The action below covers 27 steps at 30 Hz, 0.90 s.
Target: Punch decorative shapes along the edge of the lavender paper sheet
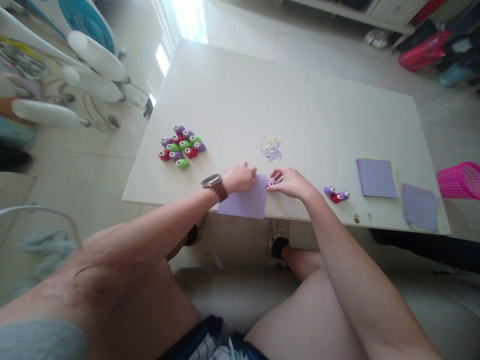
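Observation:
My left hand (240, 179), with a brown-strapped watch on its wrist, grips the top left of a purple paper sheet (245, 204) lying at the front edge of the white table (232, 95). My right hand (290, 182) is closed over a small purple paper punch (270, 183) at the sheet's top right corner. Just beyond both hands lies a little heap of purple and yellow paper bits (271, 148).
A cluster of several red, green and purple punches (182, 146) sits to the left. Two more punches (336, 195) lie to the right, then two stacks of purple and yellow paper (377, 178) (420, 207). A pink basket (460, 180) stands past the table's right edge.

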Each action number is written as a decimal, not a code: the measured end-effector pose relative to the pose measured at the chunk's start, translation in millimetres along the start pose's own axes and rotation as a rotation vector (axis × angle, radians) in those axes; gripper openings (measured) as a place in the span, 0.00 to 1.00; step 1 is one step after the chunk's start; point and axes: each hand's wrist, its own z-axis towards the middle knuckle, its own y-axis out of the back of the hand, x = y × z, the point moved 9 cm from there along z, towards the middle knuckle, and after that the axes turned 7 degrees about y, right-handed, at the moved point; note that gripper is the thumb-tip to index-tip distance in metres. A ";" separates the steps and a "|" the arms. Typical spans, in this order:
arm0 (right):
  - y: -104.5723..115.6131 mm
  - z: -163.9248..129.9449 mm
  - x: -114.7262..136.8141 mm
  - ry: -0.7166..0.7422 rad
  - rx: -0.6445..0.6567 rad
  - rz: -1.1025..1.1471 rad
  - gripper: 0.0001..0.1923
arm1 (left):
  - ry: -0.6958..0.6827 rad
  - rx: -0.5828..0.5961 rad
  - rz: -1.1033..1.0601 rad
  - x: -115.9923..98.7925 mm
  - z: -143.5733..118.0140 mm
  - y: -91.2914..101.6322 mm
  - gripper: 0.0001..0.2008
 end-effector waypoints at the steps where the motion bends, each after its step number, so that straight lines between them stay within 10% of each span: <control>1: -4.0 0.8 3.0 0.020 0.014 -0.028 0.13 | 0.001 -0.001 0.004 -0.1 0.0 -0.1 0.24; 12: 7.7 -5.5 -9.9 0.009 -0.009 -0.345 0.10 | -0.024 -0.021 0.047 -1.2 -3.0 0.7 0.21; 27: -12.0 -6.0 4.8 0.145 0.132 0.108 0.18 | -0.019 -0.020 0.056 0.5 0.1 -1.4 0.22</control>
